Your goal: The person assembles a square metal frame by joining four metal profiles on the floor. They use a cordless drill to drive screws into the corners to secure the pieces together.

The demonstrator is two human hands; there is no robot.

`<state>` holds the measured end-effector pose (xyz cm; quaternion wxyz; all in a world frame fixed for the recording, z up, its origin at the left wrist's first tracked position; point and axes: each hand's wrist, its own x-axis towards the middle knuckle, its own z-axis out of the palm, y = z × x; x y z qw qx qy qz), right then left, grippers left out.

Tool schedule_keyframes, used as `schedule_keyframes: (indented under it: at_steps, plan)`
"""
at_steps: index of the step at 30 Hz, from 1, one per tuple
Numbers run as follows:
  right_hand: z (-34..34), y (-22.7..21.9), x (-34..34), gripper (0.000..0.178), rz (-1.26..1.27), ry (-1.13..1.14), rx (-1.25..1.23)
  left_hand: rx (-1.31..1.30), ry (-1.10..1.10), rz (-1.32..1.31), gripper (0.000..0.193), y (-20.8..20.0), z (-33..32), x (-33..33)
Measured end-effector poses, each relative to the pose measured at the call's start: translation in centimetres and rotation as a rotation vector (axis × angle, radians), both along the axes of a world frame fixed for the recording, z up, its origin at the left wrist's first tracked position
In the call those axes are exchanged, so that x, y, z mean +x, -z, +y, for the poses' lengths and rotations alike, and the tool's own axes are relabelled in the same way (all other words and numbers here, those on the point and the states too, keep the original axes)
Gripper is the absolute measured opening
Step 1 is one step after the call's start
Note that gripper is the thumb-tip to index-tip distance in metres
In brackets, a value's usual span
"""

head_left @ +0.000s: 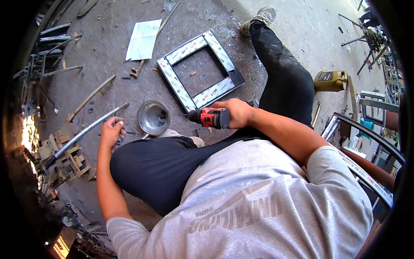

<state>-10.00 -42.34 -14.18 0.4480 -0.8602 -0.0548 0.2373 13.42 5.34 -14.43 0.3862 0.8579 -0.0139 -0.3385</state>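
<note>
My right hand (238, 113) is wrapped round a red and black cordless drill (211, 118), held in front of my belly with its bit towards the left. A square frame (183, 52), covered with printed white film and dark at one corner, lies flat on the floor just beyond the drill. Between my hands stands a round metal bowl (146, 116) with small dark bits inside. My left hand (113, 131) is left of the bowl, its fingers drawn together; whatever they pinch is too small to name. Right beside those fingers runs a long silvery metal strip (86, 130).
A sheet of paper (143, 39) and a wooden stick (91, 98) lie on the floor. Scrap blocks (71, 162) are piled at left. An olive-gold jug (330, 81) stands beyond my right knee. Long framed profiles (366, 176) lean at right, and metal stock (54, 39) crowds the far left.
</note>
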Motion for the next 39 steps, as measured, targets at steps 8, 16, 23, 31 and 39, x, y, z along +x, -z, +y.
schedule_keyframes:
  at_steps: [8, 16, 23, 31, 39]
  plan:
    - [-1.0, -0.5, -1.9, 0.056, -0.055, -0.067, -0.030, 0.065, 0.017, -0.123, 0.023, -7.5, -1.7, -1.1]
    - [0.8, -2.6, -2.7, 0.060, -0.385, 0.116, 0.233, -0.382, -0.229, -0.083, 0.020, -12.1, -15.9, -7.5]
    - [1.3, -1.8, -3.7, 0.065, -0.595, 0.084, 0.379, -0.556, -0.421, 0.270, 0.027, -10.5, -20.4, -10.7]
    - [0.7, -1.9, -3.9, 0.060, -0.538, 0.155, 0.536, -0.758, -0.410, 0.471, 0.024, -9.1, -20.7, -11.7]
    - [-0.3, -1.2, -3.9, 0.055, -0.454, 0.156, 0.544, -0.760, -0.383, 0.413, 0.029, -9.2, -21.9, -11.8]
